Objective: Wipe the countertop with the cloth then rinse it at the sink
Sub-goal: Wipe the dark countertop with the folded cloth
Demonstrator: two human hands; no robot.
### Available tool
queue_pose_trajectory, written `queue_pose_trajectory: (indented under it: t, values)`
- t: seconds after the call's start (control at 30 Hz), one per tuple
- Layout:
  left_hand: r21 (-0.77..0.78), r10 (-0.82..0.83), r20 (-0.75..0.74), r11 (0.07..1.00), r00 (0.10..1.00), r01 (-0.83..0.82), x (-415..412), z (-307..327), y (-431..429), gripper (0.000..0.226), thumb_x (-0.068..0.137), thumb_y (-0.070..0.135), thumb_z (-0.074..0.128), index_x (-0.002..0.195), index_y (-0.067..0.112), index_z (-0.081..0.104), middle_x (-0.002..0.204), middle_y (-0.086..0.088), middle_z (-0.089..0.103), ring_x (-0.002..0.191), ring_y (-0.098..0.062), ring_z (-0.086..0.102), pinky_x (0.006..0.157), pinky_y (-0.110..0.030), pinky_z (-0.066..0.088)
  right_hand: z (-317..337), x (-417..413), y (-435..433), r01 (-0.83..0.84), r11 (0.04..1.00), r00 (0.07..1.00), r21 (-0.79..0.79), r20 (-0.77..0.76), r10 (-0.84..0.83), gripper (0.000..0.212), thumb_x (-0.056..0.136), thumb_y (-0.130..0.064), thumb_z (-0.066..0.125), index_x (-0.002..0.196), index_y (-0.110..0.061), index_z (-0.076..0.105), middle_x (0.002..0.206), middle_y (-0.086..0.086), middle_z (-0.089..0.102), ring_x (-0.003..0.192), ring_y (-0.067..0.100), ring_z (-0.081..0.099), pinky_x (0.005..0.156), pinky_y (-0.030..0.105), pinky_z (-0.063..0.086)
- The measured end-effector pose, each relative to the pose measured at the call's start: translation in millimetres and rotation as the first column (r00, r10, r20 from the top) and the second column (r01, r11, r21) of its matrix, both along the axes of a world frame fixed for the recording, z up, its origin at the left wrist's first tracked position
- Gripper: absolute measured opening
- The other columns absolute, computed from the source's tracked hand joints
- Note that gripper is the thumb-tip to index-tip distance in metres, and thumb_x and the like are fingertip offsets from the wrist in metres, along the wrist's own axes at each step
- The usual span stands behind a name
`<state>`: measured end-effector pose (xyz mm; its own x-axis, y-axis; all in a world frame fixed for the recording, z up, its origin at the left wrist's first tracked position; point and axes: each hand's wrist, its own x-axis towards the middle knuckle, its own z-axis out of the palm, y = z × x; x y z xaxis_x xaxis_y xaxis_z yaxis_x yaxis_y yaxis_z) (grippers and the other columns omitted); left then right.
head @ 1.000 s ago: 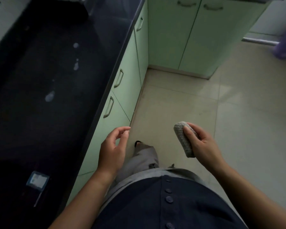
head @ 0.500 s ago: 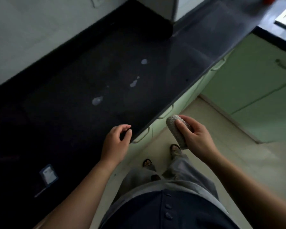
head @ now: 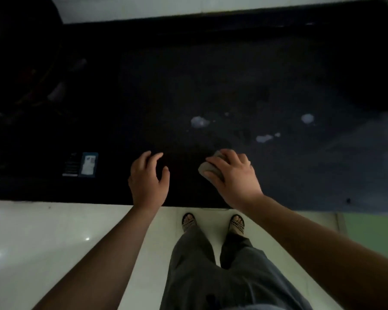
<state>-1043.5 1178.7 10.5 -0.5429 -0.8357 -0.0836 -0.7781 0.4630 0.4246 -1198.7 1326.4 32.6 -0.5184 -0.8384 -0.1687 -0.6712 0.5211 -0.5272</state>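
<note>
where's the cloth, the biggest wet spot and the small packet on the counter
cloth (head: 208, 170): head view, grey edge showing under the right hand's fingers
biggest wet spot (head: 199, 121): head view, middle of the pale patch
small packet (head: 89, 164): head view, centre of its light label

you stand facing the countertop (head: 233, 70), your two feet on the floor (head: 31, 231) just before its front edge. your left hand (head: 148, 182) and right hand (head: 233, 175) are both over the near part of the counter, the right one on the cloth (head: 207, 168), the left one apart to its left. beyond and to the right of the cloth lie wet spots (head: 199, 121), and a small card (head: 89, 164) lies on the counter well to the left of your left hand.
</note>
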Motion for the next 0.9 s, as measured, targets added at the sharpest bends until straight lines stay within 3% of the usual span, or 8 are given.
queue_pose_trajectory:
  t: [0.13, 0.33, 0.53, 0.67, 0.73, 0.9]
  values:
    - [-0.116, -0.036, 0.085, 0.992, 0.996, 0.045, 9, -19, -18, 0.046, 0.09, 0.036, 0.048, 0.133, 0.023, 0.05, 0.146, -0.009, 0.039, 0.135, -0.03, 0.032, 0.104, -0.052, 0.031, -22, 4, -29, -0.106, 0.994, 0.979, 0.024, -0.17, 0.109, 0.039, 0.092, -0.047, 0.042, 0.126, -0.031, 0.049, 0.136, 0.003, 0.039, 0.116, 0.032, 0.036, 0.09, 0.049, 0.036]
    - [-0.17, -0.021, 0.118, 0.985, 0.993, 0.041, 12, -34, -32, 0.051, 0.086, 0.045, 0.04, 0.136, 0.032, 0.042, 0.147, -0.003, 0.037, 0.136, -0.024, 0.029, 0.107, -0.05, 0.028, -33, -26, -101, 0.111, 0.994, 0.971, 0.02, -0.213, -0.104, 0.039, 0.092, -0.047, 0.042, 0.125, -0.027, 0.05, 0.138, 0.006, 0.037, 0.118, 0.034, 0.034, 0.091, 0.053, 0.033]
    - [-0.184, -0.023, 0.1, 0.982, 0.995, 0.041, 13, -35, -33, 0.051, 0.086, 0.045, 0.043, 0.134, 0.03, 0.046, 0.145, -0.004, 0.039, 0.134, -0.025, 0.032, 0.105, -0.048, 0.029, -32, -6, -45, -0.055, 0.998, 0.962, -0.004, -0.267, 0.052, 0.033, 0.09, -0.048, 0.045, 0.113, -0.026, 0.055, 0.128, 0.006, 0.047, 0.11, 0.033, 0.042, 0.084, 0.052, 0.041]
    - [-0.172, -0.026, 0.086, 0.984, 0.996, 0.041, 14, -35, -34, 0.05, 0.087, 0.049, 0.042, 0.134, 0.031, 0.047, 0.145, -0.004, 0.04, 0.134, -0.026, 0.034, 0.106, -0.048, 0.029, -36, -40, -84, 0.282, 0.959, 0.934, -0.029, -0.221, -0.282, 0.034, 0.09, -0.044, 0.047, 0.116, -0.024, 0.056, 0.133, 0.007, 0.044, 0.113, 0.035, 0.037, 0.09, 0.052, 0.034]
    - [-0.163, -0.031, 0.095, 0.986, 0.995, 0.047, 14, -35, -35, 0.051, 0.088, 0.05, 0.041, 0.134, 0.03, 0.047, 0.145, -0.004, 0.041, 0.134, -0.026, 0.034, 0.106, -0.05, 0.03, -36, -44, -127, 0.354, 0.935, 0.915, -0.006, -0.204, -0.348, 0.035, 0.091, -0.046, 0.042, 0.118, -0.027, 0.053, 0.136, 0.005, 0.04, 0.116, 0.034, 0.034, 0.093, 0.052, 0.031]
    - [-0.172, -0.04, 0.09, 0.984, 0.995, 0.055, 15, -36, -36, 0.051, 0.088, 0.05, 0.04, 0.134, 0.03, 0.047, 0.145, -0.005, 0.042, 0.134, -0.026, 0.035, 0.105, -0.05, 0.031, -39, -5, -133, 0.026, 1.0, 0.951, -0.013, -0.306, -0.029, 0.033, 0.09, -0.052, 0.039, 0.113, -0.03, 0.05, 0.129, 0.002, 0.043, 0.115, 0.031, 0.04, 0.084, 0.052, 0.038]
